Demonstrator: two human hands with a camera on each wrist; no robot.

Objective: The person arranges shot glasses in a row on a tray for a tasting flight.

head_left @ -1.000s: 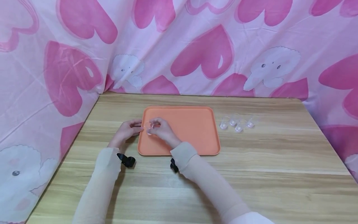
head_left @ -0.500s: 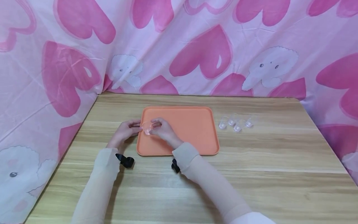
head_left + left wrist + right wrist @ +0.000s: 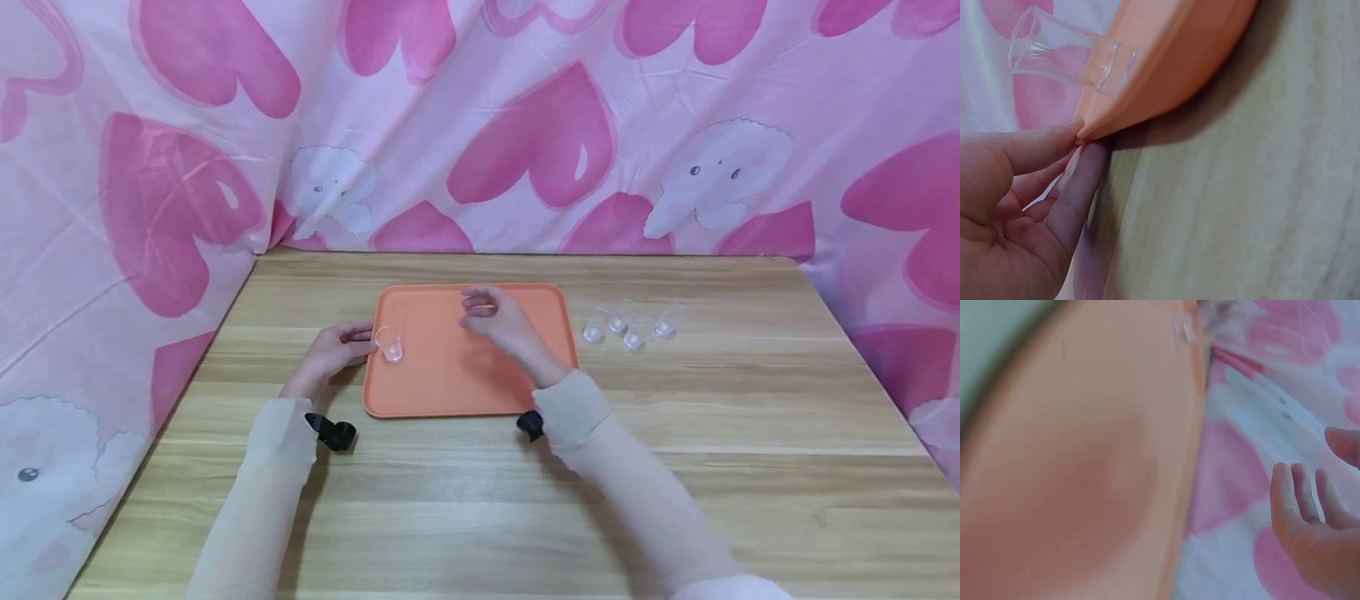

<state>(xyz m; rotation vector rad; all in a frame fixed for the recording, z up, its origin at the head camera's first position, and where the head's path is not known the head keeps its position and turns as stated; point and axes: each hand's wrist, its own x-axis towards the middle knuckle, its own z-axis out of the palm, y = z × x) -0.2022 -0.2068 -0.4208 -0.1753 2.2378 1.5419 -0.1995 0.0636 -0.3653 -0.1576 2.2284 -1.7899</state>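
An orange tray (image 3: 442, 392) lies on the table, and a small clear cup (image 3: 390, 344) stands upright near its left edge. My left hand (image 3: 330, 354) is at that edge; the left wrist view shows its thumb (image 3: 1041, 148) and a finger pinching the tray's rim, close to the cup (image 3: 1072, 53). Over the middle of the tray is my right hand (image 3: 504, 323), holding nothing. Its fingers look relaxed and apart in the right wrist view, where the hand (image 3: 1322, 531) is above the tray (image 3: 1066, 425).
Several more clear cups (image 3: 633, 335) stand grouped on the wooden table (image 3: 750, 400), just right of the tray. A pink heart-patterned cloth (image 3: 420, 125) hangs along the back and left sides of the table.
My right hand has let go of the cup by the left edge and moved right and away over the tray. The cup stays there. My left hand keeps its place at the rim.
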